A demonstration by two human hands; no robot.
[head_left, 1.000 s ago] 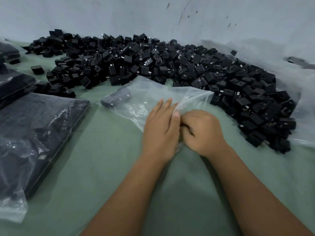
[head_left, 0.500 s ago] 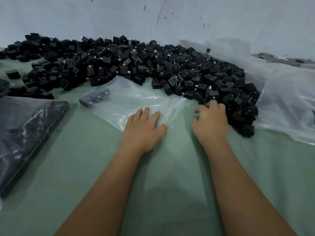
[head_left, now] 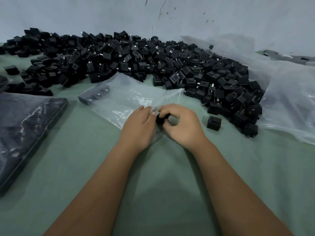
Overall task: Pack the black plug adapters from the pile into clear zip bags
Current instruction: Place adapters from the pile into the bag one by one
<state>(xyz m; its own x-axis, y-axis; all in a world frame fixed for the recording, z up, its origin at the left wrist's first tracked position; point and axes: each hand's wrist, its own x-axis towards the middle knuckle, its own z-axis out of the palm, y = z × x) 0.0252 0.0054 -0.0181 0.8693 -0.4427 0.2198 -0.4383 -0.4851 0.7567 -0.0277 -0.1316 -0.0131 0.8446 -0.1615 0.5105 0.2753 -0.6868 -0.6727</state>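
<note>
Adapter in hand: black plug adapter [head_left: 162, 118] sits at frame centre, pinched in the curled fingers of the right hand [head_left: 182, 124], right at the mouth of the bag.
Zip bag: clear zip bag [head_left: 129, 97] lies flat on the green table cover [head_left: 162, 176], running from centre toward upper left; a row of adapters [head_left: 94, 96] shows through its far end.
Left hand: left hand [head_left: 138, 127] rests on the near edge of the bag, fingers together, thumb beside the held adapter; whether it pinches the plastic cannot be told.
Pile: pile of black adapters [head_left: 136, 60] spans the upper frame from left edge to right of centre, just beyond the bag.
Stray adapter: loose adapter [head_left: 214, 123] stands alone just right of the right hand, apart from the pile.
Right side: large clear plastic sheet [head_left: 286, 92] lies under and beside the pile's right end.
Left side: filled bag [head_left: 25, 126] of dark adapters lies at the left edge, well apart from the hands.
Background: pale cracked wall [head_left: 170, 17] fills the top.
</note>
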